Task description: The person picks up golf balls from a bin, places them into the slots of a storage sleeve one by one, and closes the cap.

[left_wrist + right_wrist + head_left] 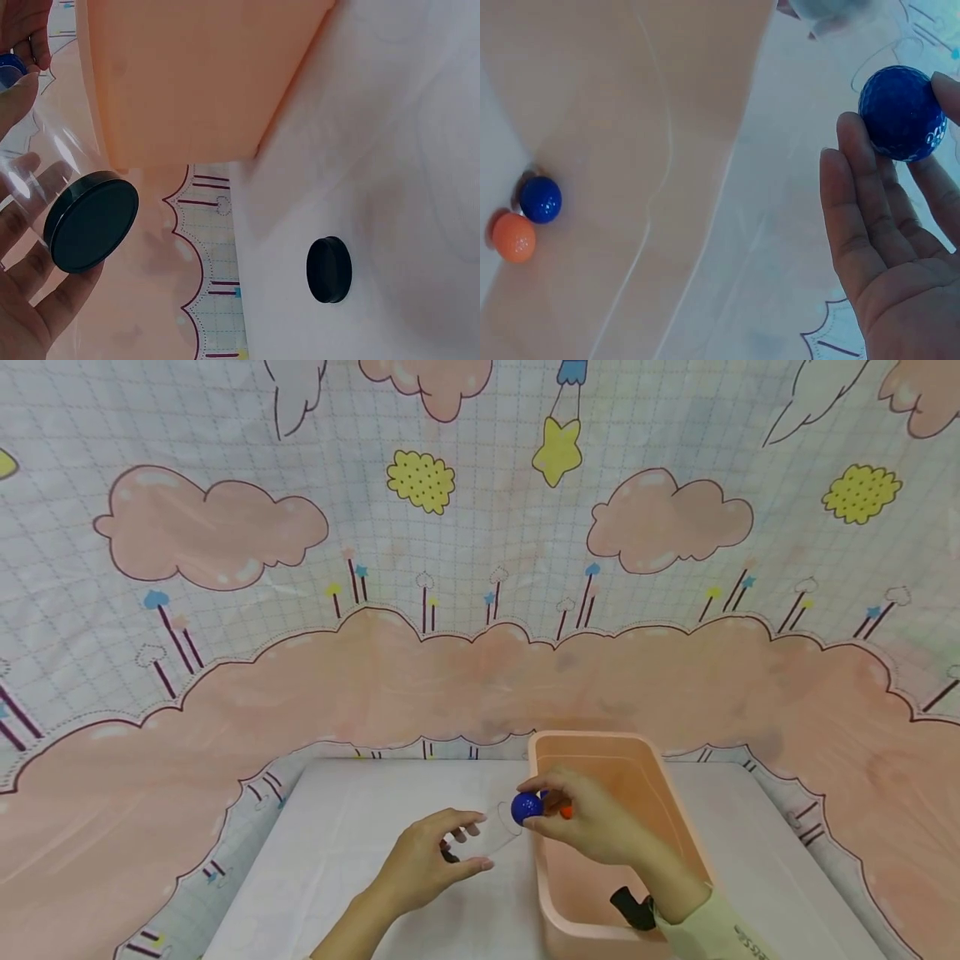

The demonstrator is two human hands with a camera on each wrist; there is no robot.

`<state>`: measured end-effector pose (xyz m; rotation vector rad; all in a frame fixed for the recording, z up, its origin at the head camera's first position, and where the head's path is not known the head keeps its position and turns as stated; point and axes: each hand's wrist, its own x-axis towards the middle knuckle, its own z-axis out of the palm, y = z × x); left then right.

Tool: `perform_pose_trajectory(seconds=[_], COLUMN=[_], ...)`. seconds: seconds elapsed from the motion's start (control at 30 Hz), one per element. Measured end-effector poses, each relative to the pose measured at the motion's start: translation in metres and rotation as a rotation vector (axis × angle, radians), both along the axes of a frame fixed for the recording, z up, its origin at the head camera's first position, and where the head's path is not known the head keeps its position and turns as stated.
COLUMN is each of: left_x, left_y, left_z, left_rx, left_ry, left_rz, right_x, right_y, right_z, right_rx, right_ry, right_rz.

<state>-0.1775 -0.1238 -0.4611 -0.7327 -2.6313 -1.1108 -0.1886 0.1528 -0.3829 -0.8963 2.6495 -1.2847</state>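
My left hand (423, 860) holds a clear tube (501, 835) lying tilted, its open rim toward the right. A black cap (94, 223) covers the tube's near end in the left wrist view. Between the thumb and fingers of my right hand (592, 817) is a dark blue golf ball (527, 808), pinched right by the tube's rim. From the head view I cannot tell whether the ball touches the rim. In the right wrist view the same ball (902, 113) shows a dimpled surface.
A peach plastic bin (551, 902) stands on the white table, under my right forearm. Inside lie another blue ball (540, 199), an orange ball (514, 238) and a black curved piece (632, 907). A loose black cap (329, 270) sits on the table.
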Motion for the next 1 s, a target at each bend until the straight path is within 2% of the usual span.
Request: perform_pose_trajectory(seconds=[0.7, 1.0], left_x=[0.0034, 0.0022], left_y=[0.0035, 0.0041], left_z=[0.0044, 0.0047], left_rx=[-0.01, -0.015], left_ry=[-0.022, -0.02], left_rz=[-0.007, -0.014], right_x=[0.0003, -0.001], right_y=[-0.0075, -0.0082], right_z=[-0.0031, -0.0069], right_rx=[-0.012, -0.019], right_ry=[-0.02, 0.032], right_rz=[0.045, 0.089])
